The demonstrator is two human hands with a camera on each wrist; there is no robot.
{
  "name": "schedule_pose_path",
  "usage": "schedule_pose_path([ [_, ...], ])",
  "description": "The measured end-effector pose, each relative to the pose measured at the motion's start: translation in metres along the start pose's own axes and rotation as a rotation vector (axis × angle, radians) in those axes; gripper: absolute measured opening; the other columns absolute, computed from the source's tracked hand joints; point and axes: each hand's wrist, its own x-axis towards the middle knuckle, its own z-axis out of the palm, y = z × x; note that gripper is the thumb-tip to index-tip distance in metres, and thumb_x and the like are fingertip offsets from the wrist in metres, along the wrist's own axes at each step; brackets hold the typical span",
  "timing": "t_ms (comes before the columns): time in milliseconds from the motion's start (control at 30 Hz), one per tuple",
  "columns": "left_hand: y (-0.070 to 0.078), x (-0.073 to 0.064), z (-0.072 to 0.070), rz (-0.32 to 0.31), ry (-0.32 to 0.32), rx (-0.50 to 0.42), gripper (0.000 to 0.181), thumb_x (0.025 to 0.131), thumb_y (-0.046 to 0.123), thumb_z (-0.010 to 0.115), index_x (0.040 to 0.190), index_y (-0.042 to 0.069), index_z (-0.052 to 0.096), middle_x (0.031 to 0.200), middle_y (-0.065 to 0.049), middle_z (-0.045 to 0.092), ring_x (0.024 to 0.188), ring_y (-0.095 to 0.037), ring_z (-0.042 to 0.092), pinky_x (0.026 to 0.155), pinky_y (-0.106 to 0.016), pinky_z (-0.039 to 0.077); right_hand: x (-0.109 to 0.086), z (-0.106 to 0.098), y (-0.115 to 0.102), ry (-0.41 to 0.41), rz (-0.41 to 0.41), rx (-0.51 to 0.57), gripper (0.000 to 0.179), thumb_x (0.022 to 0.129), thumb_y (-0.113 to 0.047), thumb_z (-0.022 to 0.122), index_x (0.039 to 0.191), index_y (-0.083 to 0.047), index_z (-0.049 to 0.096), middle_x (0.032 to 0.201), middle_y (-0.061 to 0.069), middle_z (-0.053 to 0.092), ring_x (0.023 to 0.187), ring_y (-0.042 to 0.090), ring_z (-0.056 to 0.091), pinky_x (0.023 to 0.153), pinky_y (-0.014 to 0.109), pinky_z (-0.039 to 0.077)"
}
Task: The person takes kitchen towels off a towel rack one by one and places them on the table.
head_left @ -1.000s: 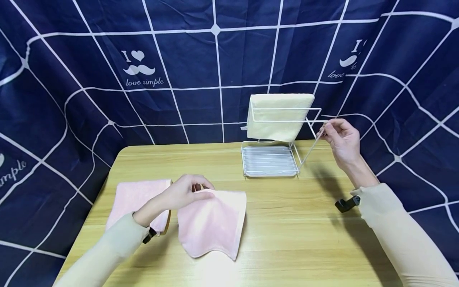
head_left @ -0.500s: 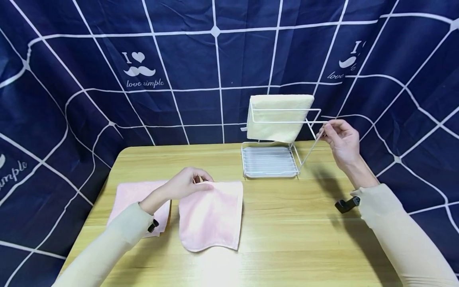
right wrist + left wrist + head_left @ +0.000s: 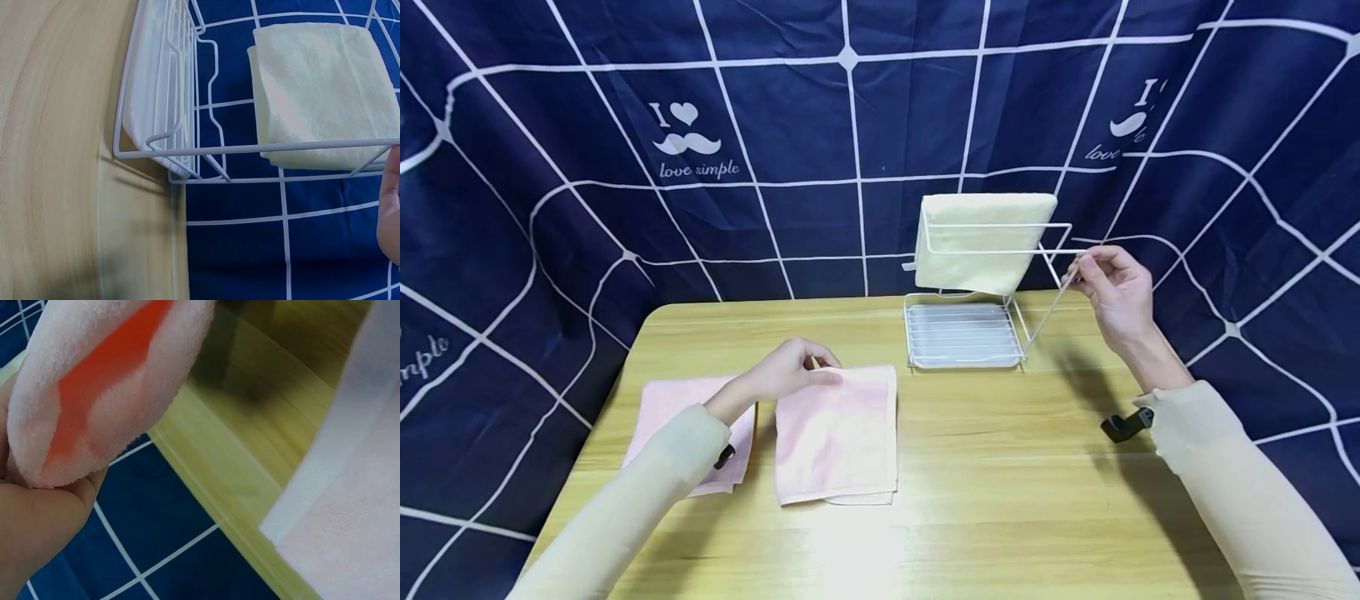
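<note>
Left hand [image 3: 786,371] pinches pink towel [image 3: 838,437] at the folded top, cloth spread below those fingers; looks light, soft, floppy to me, so best held by that fold; right hand [image 3: 1116,296] grips wire rack [image 3: 250,149], probably stiff, at its upper corner.

A pale yellow-brown wood-grain tabletop [image 3: 1000,467] with a rounded far-left corner lies in the foreground, and a bright patch of glare [image 3: 857,550] shines on its near part. A dark navy fabric curtain [image 3: 805,117] with a white line grid rises behind it and along both sides, creased and rippling. On its back stretch, left of centre, is a white printed motif [image 3: 687,144]: "I", a heart, a moustache and "love simple". A similar white print [image 3: 1127,125], partly lost in a fold, shows farther right.
</note>
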Motion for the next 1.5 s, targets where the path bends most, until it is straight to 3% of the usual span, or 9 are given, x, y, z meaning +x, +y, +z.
schedule_pose_path([
  [800,-0.027,0.018,0.009,-0.046,0.003,0.034,0.014,0.092,0.013,0.081,0.1,0.002,0.079,0.099,-0.012,0.08,0.089,-0.014,0.062,0.079,-0.024,0.047,0.0,0.0,0.0,-0.003,0.008,0.018,0.016,0.1,0.016,0.055,0.101,0.008,0.069,0.087,0.016,0.076,0.076,0.024,0.074,0.07,0.03,0.063],
  [1200,-0.038,0.022,0.013,-0.082,0.0,0.013,0.013,0.092,0.011,0.081,0.101,0.001,0.079,0.095,-0.011,0.079,0.083,-0.01,0.057,0.08,-0.026,0.048,-0.001,0.0,0.0,0.0,0.003,0.016,0.017,0.1,0.016,0.055,0.101,0.008,0.069,0.087,0.016,0.076,0.075,0.024,0.074,0.07,0.03,0.063],
  [1367,-0.044,0.024,0.015,-0.095,-0.005,-0.001,0.012,0.093,0.012,0.081,0.1,0.002,0.08,0.093,-0.007,0.078,0.081,-0.009,0.056,0.08,-0.025,0.049,0.0,0.0,0.001,0.016,-0.001,-0.049,0.017,0.1,0.013,0.056,0.099,0.004,0.071,0.086,0.012,0.077,0.075,0.02,0.074,0.07,0.028,0.063],
  [1500,-0.047,0.024,0.016,-0.093,-0.005,-0.008,0.012,0.093,0.012,0.081,0.1,0.002,0.08,0.091,-0.007,0.077,0.082,-0.008,0.056,0.081,-0.025,0.049,0.0,0.001,0.0,0.006,0.001,-0.009,0.016,0.1,0.015,0.056,0.1,0.007,0.07,0.087,0.014,0.076,0.075,0.022,0.074,0.07,0.029,0.063],
])
